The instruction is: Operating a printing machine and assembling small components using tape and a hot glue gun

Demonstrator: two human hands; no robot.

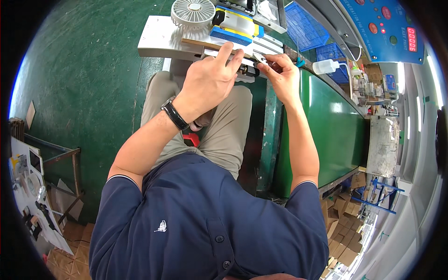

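A small silvery metal part [259, 59] sits pinched between the fingertips of the right hand [283, 77], held just off the near edge of the white surface [158, 39] and above the left rim of the green conveyor belt [326, 130]. The right hand's grip is nearly closed, thumb and forefinger pressed onto the part; how much of the part lies hidden behind the fingers cannot be told. The left hand [207, 84] is raised just beside it, fingers curled with the forefinger stretched up toward the surface's near edge; its palm faces away, so whether its grip holds anything cannot be told. A black wristband [175, 114] circles the left wrist.

On the surface, beyond the hands, lies a wooden board [200, 44] carrying a yellow, white and blue device [235, 25], and a white round fan [192, 13] stands at the far edge beside it. A white squeeze bottle [325, 67] lies near the belt's far end, with blue plastic baskets [305, 28] behind it and a blue control panel [382, 28] with red buttons at the upper right. The person wears a navy polo shirt [200, 224] and khaki trousers [224, 130], sitting over a green floor [88, 74]. Folded cardboard boxes [343, 224] are piled at the lower right.
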